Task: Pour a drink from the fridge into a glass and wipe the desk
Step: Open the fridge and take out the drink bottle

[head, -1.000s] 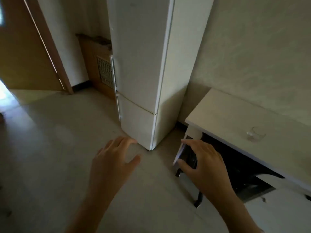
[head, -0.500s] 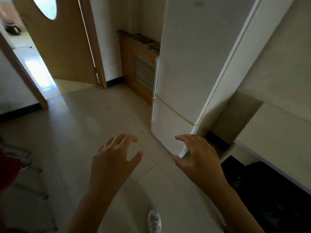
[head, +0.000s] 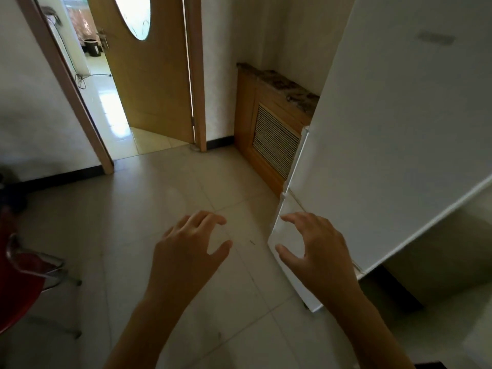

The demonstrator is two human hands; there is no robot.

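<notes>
A tall white fridge [head: 386, 134] fills the right side, both of its doors closed, with a seam between upper and lower door. My left hand [head: 186, 251] hovers over the floor tiles, fingers spread, holding nothing. My right hand [head: 316, 246] is held out in front of the fridge's lower door, fingers curved and apart, empty. Neither hand touches the fridge. The glass and the desk are out of view.
A wooden radiator cover [head: 271, 129] with a slatted grille stands against the wall left of the fridge. An open wooden door [head: 149, 70] leads to a bright room at the back left. A red chair [head: 21, 272] with metal legs sits at the left edge.
My view has swung left, away from the desk and glass, which have left the frame. The fridge now sits at the right and looks closer. Both hands stay open.
</notes>
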